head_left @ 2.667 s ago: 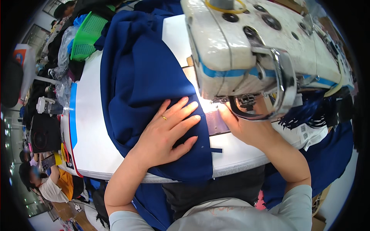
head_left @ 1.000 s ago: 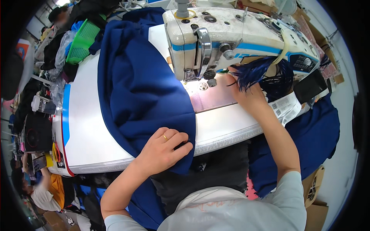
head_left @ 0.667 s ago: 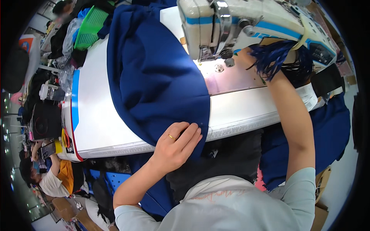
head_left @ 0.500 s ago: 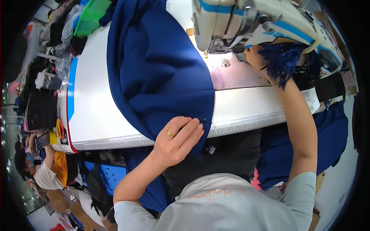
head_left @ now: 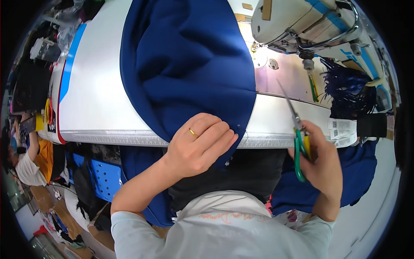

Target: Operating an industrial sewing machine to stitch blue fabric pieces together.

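My right hand (head_left: 322, 166) holds a pair of scissors (head_left: 297, 123) with green and yellow handles, over the table's front edge. Their slim blades point away from me toward the sewing machine's bed (head_left: 282, 82). A large piece of dark blue fabric (head_left: 189, 73) lies in folds across the tabletop and hangs over the front edge. My left hand (head_left: 199, 144), with a ring on one finger, is closed on the fabric near its right border. The fingers press together, and the thumb is hidden beneath.
The sewing machine head (head_left: 297, 26) overhangs the back right. Bundled dark blue strips (head_left: 349, 88) hang beside it, near a green-and-yellow tool (head_left: 312, 86). A metal ruler (head_left: 108, 137) edges the white table (head_left: 95, 86). Another person (head_left: 32, 157) is at far left.
My right hand has come back from beside the machine toward me and now holds the scissors. My left hand stays on the fabric. The view has shifted.
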`<action>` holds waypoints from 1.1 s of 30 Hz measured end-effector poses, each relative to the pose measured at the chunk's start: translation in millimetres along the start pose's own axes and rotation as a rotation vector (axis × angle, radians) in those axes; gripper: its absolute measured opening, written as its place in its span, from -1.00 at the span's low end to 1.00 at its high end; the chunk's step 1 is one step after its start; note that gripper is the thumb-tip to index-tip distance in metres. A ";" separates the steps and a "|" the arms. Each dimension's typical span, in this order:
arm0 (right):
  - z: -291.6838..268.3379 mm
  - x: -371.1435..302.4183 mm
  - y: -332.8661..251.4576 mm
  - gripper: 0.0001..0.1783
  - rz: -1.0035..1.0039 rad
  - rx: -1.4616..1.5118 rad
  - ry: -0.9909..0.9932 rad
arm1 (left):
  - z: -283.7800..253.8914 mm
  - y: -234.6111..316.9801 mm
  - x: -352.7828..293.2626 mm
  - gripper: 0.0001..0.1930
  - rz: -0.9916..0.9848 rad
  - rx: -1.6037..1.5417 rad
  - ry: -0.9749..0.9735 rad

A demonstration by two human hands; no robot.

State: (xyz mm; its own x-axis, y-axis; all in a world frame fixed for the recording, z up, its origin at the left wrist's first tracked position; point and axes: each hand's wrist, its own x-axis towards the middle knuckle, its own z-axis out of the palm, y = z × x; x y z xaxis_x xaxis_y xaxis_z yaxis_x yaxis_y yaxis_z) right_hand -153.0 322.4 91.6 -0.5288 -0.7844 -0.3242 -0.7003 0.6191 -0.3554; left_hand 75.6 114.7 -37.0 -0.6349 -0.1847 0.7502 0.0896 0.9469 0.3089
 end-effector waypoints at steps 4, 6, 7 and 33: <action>35.6 12.4 -13.7 -0.38 -0.304 0.511 -0.018 | 2.4 2.4 0.9 -0.73 0.019 0.016 0.049; 47.3 28.8 -36.0 -0.41 -0.417 0.540 0.008 | 0.8 2.0 -1.8 -0.74 0.014 0.034 0.049; 54.4 34.5 -43.9 -0.42 -0.394 0.643 -0.022 | 0.8 2.6 -2.4 -0.75 0.012 0.046 0.051; 78.8 42.1 -54.5 -0.49 -0.368 0.989 -0.040 | -19.9 4.1 14.2 -0.78 -0.255 -0.190 -0.094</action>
State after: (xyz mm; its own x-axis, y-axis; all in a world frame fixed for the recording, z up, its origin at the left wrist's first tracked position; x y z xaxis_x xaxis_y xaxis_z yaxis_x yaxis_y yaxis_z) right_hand -99.3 258.8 28.3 -0.3344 -0.9396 -0.0734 -0.1026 0.1137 -0.9882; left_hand 82.3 110.6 -13.4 -0.7228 -0.3754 0.5802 0.0551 0.8056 0.5899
